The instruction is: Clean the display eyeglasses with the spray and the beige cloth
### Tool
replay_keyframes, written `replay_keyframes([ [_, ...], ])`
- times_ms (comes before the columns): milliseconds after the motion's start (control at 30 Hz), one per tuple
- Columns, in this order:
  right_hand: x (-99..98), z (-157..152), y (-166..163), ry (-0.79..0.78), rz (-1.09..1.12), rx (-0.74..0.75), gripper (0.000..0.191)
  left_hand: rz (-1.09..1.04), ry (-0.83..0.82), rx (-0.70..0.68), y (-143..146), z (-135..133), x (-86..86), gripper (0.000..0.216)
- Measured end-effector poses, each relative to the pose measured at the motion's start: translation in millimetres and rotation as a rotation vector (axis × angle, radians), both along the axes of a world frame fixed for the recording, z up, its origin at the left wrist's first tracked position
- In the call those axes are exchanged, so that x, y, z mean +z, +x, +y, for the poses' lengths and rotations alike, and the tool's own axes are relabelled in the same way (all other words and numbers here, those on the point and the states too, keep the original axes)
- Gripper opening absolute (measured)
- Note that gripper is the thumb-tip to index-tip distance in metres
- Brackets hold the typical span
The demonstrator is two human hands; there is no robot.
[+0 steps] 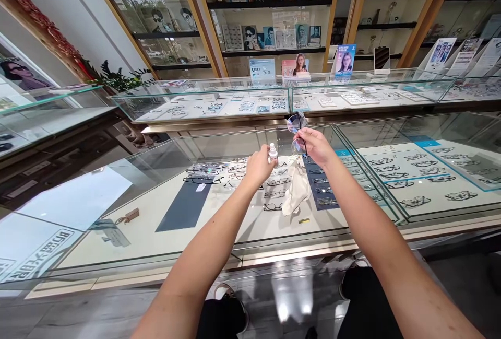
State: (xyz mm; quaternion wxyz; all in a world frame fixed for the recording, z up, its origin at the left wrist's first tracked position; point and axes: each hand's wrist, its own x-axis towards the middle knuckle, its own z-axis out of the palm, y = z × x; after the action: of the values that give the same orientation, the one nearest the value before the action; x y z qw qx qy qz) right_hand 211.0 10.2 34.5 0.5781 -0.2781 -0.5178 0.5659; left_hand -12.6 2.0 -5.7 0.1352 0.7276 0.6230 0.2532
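Observation:
My left hand (pixel 258 166) is closed round a small white spray bottle (pixel 273 151), held upright above the glass counter (pixel 117 208). My right hand (pixel 316 147) pinches a pair of glasses (pixel 296 125) with tinted lenses, lifted a little above and right of the bottle. A crumpled white cloth (pixel 295 190) lies on the counter top just below both hands. A small gold-coloured object (pixel 304 220) lies on the glass near the cloth.
Under the glass lie rows of spectacle frames (pixel 235 172). Another display case (pixel 430 172) adjoins on the right, a further counter (pixel 235 101) stands behind, and shelves with pictures and posters (pixel 270 36) line the back wall. A plant (pixel 117 75) stands at left.

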Motion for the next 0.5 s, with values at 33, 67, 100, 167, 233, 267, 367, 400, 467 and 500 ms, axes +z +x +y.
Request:
replay_keyframes([
  [33, 0.0, -0.1, 0.1, -0.001, -0.001, 0.003, 0.054, -0.002, -0.01, 0.006, 0.4, -0.5, 0.0, 0.036],
  [67, 0.1, -0.3, 0.2, -0.002, -0.003, 0.003, 0.054, -0.007, -0.018, 0.01, 1.0, -1.7, 0.6, 0.038],
  [100, 0.3, -0.5, 0.4, -0.002, -0.008, 0.0, 0.054, -0.015, -0.009, 0.016, 2.0, -3.7, 1.8, 0.043],
  [167, 1.4, -0.9, 1.4, 0.002, -0.015, -0.011, 0.054, -0.044, 0.11, 0.048, 5.3, -10.5, 6.8, 0.053],
  [233, 3.3, -1.4, 3.1, 0.009, -0.009, -0.027, 0.054, -0.107, 0.316, 0.076, 10.4, -20.4, 14.5, 0.049],
  [267, 4.3, -1.6, 4.2, 0.012, -0.001, -0.034, 0.054, -0.145, 0.376, 0.058, 13.3, -25.7, 18.4, 0.038],
  [367, 7.4, -2.0, 7.5, 0.01, 0.03, -0.047, 0.054, -0.159, 0.177, -0.094, 21.8, -39.9, 24.6, 0.023],
  [400, 8.1, -2.2, 8.3, 0.007, 0.037, -0.051, 0.054, -0.112, 0.045, -0.14, 24.1, -43.0, 23.8, 0.034],
  [467, 8.7, -2.2, 9.4, 0.001, 0.042, -0.056, 0.054, -0.018, -0.161, -0.206, 27.2, -46.5, 18.4, 0.048],
  [500, 8.6, -2.1, 9.6, -0.002, 0.04, -0.057, 0.054, -0.009, -0.222, -0.242, 28.0, -46.9, 14.7, 0.049],
])
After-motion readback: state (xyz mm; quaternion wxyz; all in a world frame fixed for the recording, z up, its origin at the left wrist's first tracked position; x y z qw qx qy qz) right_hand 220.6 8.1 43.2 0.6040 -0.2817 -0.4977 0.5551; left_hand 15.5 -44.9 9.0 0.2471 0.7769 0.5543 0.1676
